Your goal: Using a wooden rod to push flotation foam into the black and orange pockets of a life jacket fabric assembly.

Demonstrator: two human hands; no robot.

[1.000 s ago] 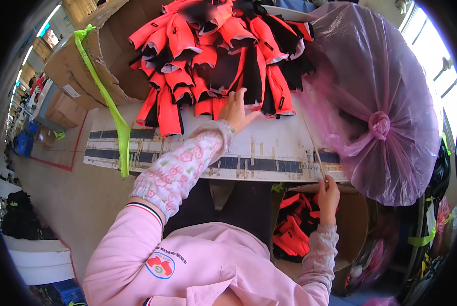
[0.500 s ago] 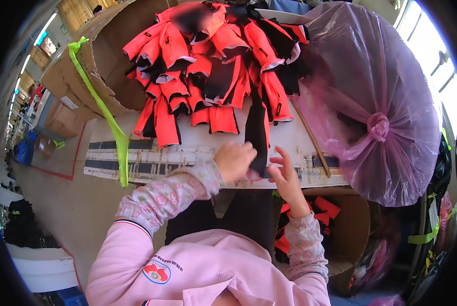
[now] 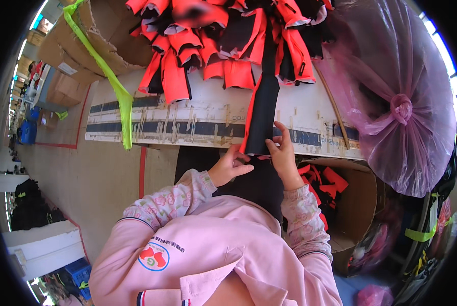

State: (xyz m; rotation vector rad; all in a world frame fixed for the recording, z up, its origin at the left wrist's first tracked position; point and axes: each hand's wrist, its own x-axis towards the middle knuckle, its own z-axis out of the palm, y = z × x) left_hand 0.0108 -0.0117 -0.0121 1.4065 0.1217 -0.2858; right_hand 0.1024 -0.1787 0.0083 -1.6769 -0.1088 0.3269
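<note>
Head view: one person at a worktable point(image 3: 208, 115), both hands at its near edge.
Item held: black fabric strip point(image 3: 265, 109) with an orange edge.
Long axis: runs from the hands straight away, up across the table, far end in the garment heap.
Left hand point(image 3: 230, 166): fingers curled, tips at the strip's near end; whether it grips cannot be told.
Right hand point(image 3: 282, 153): fingers closed on the strip's near end, just right of the left hand.
Beyond the hands: heap of orange-and-black garments point(image 3: 213, 46) on the table.
Far right of the hands: pink plastic bag point(image 3: 401, 97), full, knotted at its side.
Below the right hand: open brown carton point(image 3: 358, 204) holding orange pieces.
Far left, beyond the hands: brown cartons point(image 3: 78, 48), a pale label on one, and a green strap point(image 3: 117, 92) hanging over the table edge.
</note>
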